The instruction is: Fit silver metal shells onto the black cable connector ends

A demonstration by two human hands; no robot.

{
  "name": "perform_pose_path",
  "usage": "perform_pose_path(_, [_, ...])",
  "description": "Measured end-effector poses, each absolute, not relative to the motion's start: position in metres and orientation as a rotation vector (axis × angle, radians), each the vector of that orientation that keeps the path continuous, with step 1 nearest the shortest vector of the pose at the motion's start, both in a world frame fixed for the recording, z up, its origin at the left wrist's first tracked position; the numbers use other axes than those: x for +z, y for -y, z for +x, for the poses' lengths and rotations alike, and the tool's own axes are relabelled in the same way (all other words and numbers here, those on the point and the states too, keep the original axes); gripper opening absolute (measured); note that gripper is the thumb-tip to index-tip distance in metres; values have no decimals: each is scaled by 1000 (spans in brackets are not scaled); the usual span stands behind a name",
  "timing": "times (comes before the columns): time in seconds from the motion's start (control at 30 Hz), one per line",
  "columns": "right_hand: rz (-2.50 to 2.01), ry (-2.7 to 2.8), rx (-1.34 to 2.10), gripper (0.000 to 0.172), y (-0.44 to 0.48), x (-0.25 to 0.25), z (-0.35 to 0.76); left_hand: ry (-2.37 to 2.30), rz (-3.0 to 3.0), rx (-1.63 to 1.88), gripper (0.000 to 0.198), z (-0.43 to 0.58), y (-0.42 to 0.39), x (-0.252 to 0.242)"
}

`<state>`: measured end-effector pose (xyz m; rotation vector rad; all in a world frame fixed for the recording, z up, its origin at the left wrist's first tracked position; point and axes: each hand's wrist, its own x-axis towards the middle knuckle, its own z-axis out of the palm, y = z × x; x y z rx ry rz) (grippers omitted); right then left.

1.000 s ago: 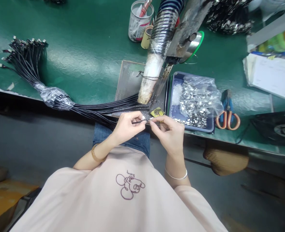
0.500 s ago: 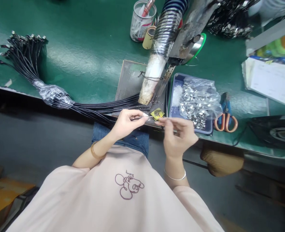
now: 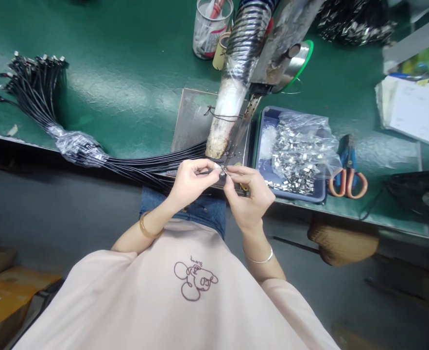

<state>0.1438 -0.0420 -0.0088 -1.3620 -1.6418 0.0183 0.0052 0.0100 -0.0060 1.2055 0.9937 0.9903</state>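
Note:
My left hand (image 3: 194,183) is closed in a pinch on the end of a black cable, at the front edge of the bench. Fingertips of my right hand (image 3: 248,192) meet it there, pinched at the cable's tip on something too small to make out. From the left, a bundle of black cables (image 3: 141,163) wrapped in clear plastic runs toward my hands. Just beyond the fingers, a soldering iron-like metal tip (image 3: 248,114) points down beside a taped hose (image 3: 219,121). A yellow piece (image 3: 244,186) lies mostly hidden behind my right hand.
A blue tray (image 3: 298,195) with small metal connector shells (image 3: 296,170) and a plastic bag stands to the right. Beside it lie orange-handled cutters (image 3: 349,182). A pen cup (image 3: 209,36) is at the back, papers (image 3: 414,109) at the right. A dark plate (image 3: 192,114) lies under the hose.
My right hand has moved left from beside the tray to meet my left fingertips, covering most of the yellow piece. My left hand has stayed nearly in place. The view has shifted slightly.

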Motion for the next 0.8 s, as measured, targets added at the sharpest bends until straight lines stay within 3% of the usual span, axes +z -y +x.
perform_pose_path(0.67, [-1341, 1704, 105, 14, 44, -4, 146, -954, 1200, 913, 20, 2, -12, -6])
perform_pose_path(0.8, [-1387, 1593, 239, 7, 59, -3, 161, -924, 1273, 826, 15, -1, -7, -2])
